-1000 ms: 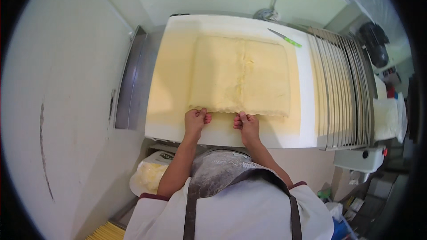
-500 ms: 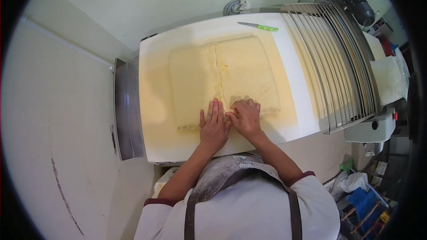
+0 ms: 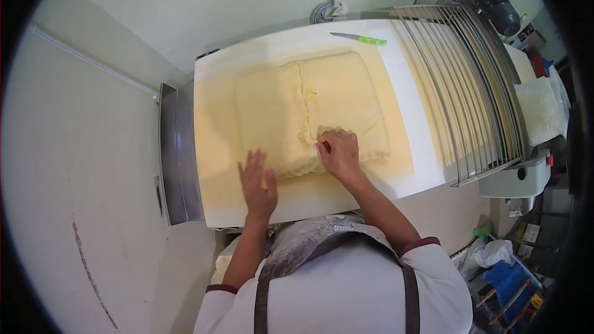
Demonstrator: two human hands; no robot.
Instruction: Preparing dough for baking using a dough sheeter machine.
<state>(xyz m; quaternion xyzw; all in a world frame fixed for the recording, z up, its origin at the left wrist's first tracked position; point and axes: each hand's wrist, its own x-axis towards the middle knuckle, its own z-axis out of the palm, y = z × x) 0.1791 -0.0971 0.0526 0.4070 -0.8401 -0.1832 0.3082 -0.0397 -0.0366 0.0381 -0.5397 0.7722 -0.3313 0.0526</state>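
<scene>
A wide, pale yellow sheet of dough (image 3: 266,108) lies folded on the table, its two edges meeting in a rough seam (image 3: 304,102) that runs from back to front. At the near end of that seam, my right hand (image 3: 340,153) has its fingertips closed in a pinch on the dough. My left hand (image 3: 258,188) is by the near left corner of the dough, fingers spread and holding nothing. The near edge of the dough looks lumpy and uneven. Whether the left fingertips touch the dough, I cannot tell.
A knife (image 3: 360,38) with a green handle lies at the back of the white table (image 3: 408,96). On the right stands a slanted rack of metal rods (image 3: 461,93). A steel panel (image 3: 179,154) borders the left end. A coiled cable (image 3: 322,12) hangs behind.
My left hand has left the seam and moved left to the dough's corner, its fingers now spread. My right hand has stayed near the seam, its fingers drawn into a tighter pinch.
</scene>
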